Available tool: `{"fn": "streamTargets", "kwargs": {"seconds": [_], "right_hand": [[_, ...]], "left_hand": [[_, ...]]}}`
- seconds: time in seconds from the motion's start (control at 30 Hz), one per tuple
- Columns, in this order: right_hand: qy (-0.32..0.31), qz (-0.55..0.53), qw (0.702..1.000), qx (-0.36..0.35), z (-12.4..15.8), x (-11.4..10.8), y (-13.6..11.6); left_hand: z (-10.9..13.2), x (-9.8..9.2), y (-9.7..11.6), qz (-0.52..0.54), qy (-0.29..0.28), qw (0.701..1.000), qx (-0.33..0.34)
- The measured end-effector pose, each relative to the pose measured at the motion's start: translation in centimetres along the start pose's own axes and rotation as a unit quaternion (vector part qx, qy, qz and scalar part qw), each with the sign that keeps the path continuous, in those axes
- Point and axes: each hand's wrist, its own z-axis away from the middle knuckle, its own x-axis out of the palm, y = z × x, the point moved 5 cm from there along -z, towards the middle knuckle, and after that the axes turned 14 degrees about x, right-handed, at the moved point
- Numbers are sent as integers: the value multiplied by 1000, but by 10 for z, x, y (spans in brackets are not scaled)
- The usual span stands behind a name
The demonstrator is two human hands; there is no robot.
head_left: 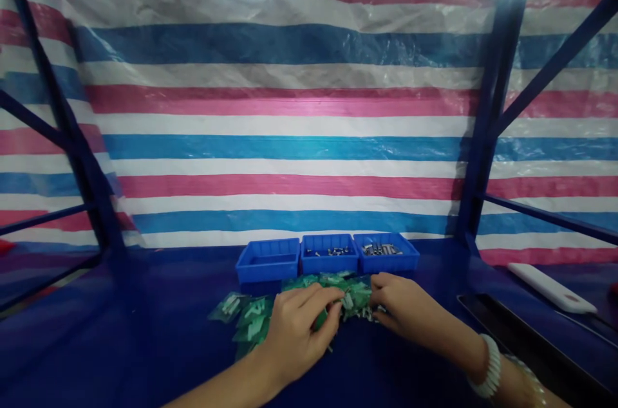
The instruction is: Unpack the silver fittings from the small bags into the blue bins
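Observation:
My left hand (300,325) is closed, thumb and forefinger curled around a small green piece (319,319) that is mostly hidden by the fingers. A pile of small green-tinted plastic bags (355,295) with pale pieces inside lies just beyond and between my hands. More of these bags (255,318) lie to the left, partly behind my left hand. At the pile's right edge, my right hand (402,305) has its fingers bent and pinched together. What those fingertips hold, if anything, cannot be made out. Small loose pieces (369,313) show beside them.
Three blue bins stand in a row behind the pile: a left bin (268,271), a middle bin (329,264) with small metal parts, and a right bin (390,262) with more. A white power strip (550,287) and a long black tray-like object (531,340) lie right. Blue posts (492,105) flank the table.

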Motion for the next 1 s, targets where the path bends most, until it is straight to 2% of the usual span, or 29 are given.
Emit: {"fn": "streamTargets", "kwargs": {"seconds": [0.23,0.4,0.53,0.63,0.8,0.9,1.0], "right_hand": [[-6,-29,1000,-3,0,7,-2],[-16,-34,999,-7,1,13,-3],[-6,-74,997,-1,2,10,-3],[38,-172,984,-7,2,-1,-4],[145,-342,928,-39,7,-19,-14],[176,-322,924,-106,15,-22,-29],[190,-289,930,-126,21,-22,-37]], "left_hand": [[3,2,1,40,2,997,-59],[2,2,6,66,12,995,-76],[3,3,5,94,8,989,-110],[4,5,2,119,8,981,-151],[6,16,0,183,-5,957,-225],[9,25,1,248,-13,926,-283],[12,31,5,301,-29,896,-325]]}}
